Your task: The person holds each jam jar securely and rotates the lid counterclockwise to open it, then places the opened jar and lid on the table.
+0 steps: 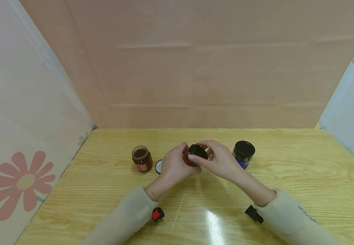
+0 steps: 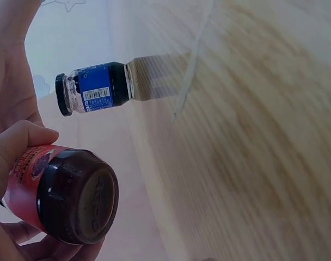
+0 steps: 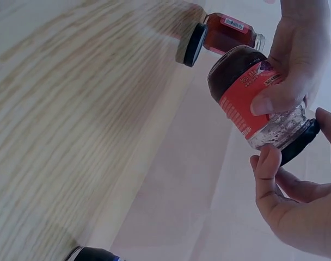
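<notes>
My left hand (image 1: 176,163) grips a glass jar (image 3: 246,100) with a red label and dark contents, holding it tilted above the table. The fingers and thumb of my right hand (image 1: 222,161) pinch the black lid (image 1: 198,151) on the jar's mouth. In the left wrist view the dark base of this jar (image 2: 81,198) faces the camera. Left of my hands stands a second red-labelled jar (image 1: 142,159), its mouth uncovered. A loose lid (image 1: 158,166), pale inside, lies between that jar and my left hand, which partly hides it.
Just beyond my right hand stands a blue-labelled jar (image 1: 244,152) with a black lid on. The wooden table (image 1: 293,170) ends at a tan backdrop (image 1: 213,75). Pale printed panels (image 1: 42,102) border both sides.
</notes>
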Tool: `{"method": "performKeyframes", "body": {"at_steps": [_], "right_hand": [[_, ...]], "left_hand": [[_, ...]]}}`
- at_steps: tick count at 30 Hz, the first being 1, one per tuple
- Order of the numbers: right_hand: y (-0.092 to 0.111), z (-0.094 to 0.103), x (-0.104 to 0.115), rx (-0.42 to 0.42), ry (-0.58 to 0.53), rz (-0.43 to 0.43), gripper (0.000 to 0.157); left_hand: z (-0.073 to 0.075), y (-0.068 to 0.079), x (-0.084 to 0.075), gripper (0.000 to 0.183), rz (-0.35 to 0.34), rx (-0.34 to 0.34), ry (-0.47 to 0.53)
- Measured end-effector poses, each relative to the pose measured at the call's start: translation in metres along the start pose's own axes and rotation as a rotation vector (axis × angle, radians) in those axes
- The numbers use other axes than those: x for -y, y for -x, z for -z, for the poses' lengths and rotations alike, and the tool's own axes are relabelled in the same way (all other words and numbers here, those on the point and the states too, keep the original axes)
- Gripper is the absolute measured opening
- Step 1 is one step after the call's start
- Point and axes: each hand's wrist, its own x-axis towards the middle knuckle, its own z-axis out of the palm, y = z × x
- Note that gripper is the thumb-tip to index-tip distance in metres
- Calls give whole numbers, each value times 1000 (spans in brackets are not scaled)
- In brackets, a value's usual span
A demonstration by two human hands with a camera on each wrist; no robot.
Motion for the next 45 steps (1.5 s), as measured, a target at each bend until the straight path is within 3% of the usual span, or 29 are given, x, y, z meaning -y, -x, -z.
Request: {"method": "performKeyframes", "body": {"at_steps": [5,13,21,35,45], "right_hand": [[-2,-2,1,-10,10,-51,56],[-5,-4,-2,-52,0,-40,50],[-3,-4,1,-87,-24,14,48],[-1,-6,0,-154,-37,157,41],[0,-7,-2,-169,-54,229,38]], "left_hand": [[-1,1,-1,35,-33,-29,-66],[-3,2,-2,37,-80,-70,-77],[-4,3,-2,37,-129,-120,-37],[-2,4,-4,41,-101,-79,2],[-2,6,-3,40,-147,-79,75]]}}
